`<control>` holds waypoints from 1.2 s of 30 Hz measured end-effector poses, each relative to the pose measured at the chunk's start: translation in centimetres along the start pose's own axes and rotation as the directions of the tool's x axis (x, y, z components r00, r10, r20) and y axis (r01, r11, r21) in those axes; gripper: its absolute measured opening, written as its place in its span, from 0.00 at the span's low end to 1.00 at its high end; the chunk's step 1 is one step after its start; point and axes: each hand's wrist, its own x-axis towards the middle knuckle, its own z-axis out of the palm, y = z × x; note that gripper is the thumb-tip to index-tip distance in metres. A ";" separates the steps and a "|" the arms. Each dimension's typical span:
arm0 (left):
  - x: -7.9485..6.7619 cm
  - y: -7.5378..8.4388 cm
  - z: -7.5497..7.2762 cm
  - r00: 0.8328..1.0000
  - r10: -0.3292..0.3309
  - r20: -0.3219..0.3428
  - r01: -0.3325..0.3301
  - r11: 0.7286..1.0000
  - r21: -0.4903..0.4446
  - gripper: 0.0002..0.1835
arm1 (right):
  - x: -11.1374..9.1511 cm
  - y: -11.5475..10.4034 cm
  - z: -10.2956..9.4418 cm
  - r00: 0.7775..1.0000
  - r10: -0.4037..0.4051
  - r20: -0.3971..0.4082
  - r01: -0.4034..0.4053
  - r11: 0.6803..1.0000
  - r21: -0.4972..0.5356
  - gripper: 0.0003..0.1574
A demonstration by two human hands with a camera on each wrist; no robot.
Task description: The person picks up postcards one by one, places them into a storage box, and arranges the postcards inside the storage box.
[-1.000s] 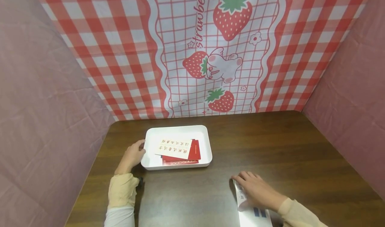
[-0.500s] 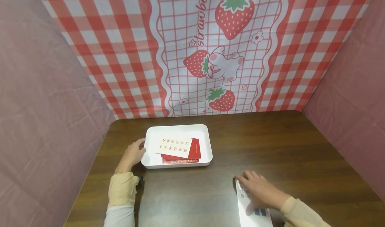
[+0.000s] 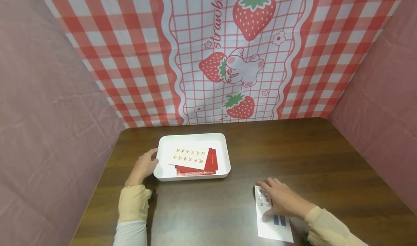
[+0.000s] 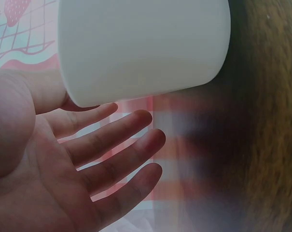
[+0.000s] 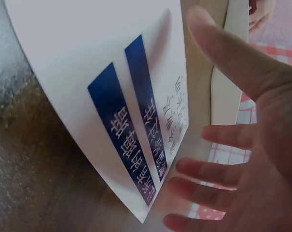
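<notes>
My left hand [image 3: 144,166] is at the left end of a white tray [image 3: 167,144]. In the left wrist view its thumb passes behind the tray's edge, and the other fingers stretch out loosely below the wall [image 4: 141,53]. Inside the tray, a cream card [image 3: 189,159] with brown characters lies over several red cards [image 3: 212,161]. At the right, my right hand [image 3: 285,200] is over a white card [image 3: 273,233] with two blue bars and dark writing. The right wrist view shows its fingers [image 5: 208,171] spread beyond the card's edge, not curled around it.
A brown wooden table [image 3: 202,213] carries everything. Behind it hangs a red-and-white checked cloth [image 3: 137,58] with strawberries. Pink cloth walls stand left [image 3: 55,130] and right [image 3: 384,123].
The white card, bent up under my right hand at first, now lies flatter and slightly farther forward. That hand has shifted forward and right. My left hand stays at the tray.
</notes>
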 end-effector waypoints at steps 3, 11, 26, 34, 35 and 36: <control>0.0 -0.1 0.0 1.000 0.003 0.000 -0.003 1.000 -0.002 0.27 | -0.5 -0.2 -0.2 0.998 0.028 0.060 -0.026 0.999 -0.020 0.71; 0.1 -0.1 -0.1 1.000 -0.004 0.005 0.004 1.000 -0.007 0.27 | -0.7 0.0 -0.1 0.998 0.024 0.059 -0.017 0.993 -0.113 0.72; 0.0 0.0 -0.1 1.000 0.014 -0.009 -0.014 1.000 0.001 0.27 | 1.0 2.1 0.8 0.995 0.036 -0.090 -0.038 0.999 -0.018 0.53; 0.0 -0.1 0.1 1.000 0.008 -0.003 -0.008 1.000 -0.002 0.27 | 0.6 1.5 0.3 0.990 0.136 -0.032 -0.137 0.990 -0.028 0.65; 0.0 -0.1 0.1 1.000 0.004 -0.003 -0.004 1.000 -0.005 0.27 | 0.5 1.4 0.2 0.990 0.141 -0.012 -0.142 0.989 -0.042 0.67; 0.0 -0.1 0.1 1.000 0.002 -0.004 -0.002 1.000 -0.006 0.27 | 0.4 1.3 0.1 0.990 0.143 0.004 -0.143 0.988 -0.059 0.69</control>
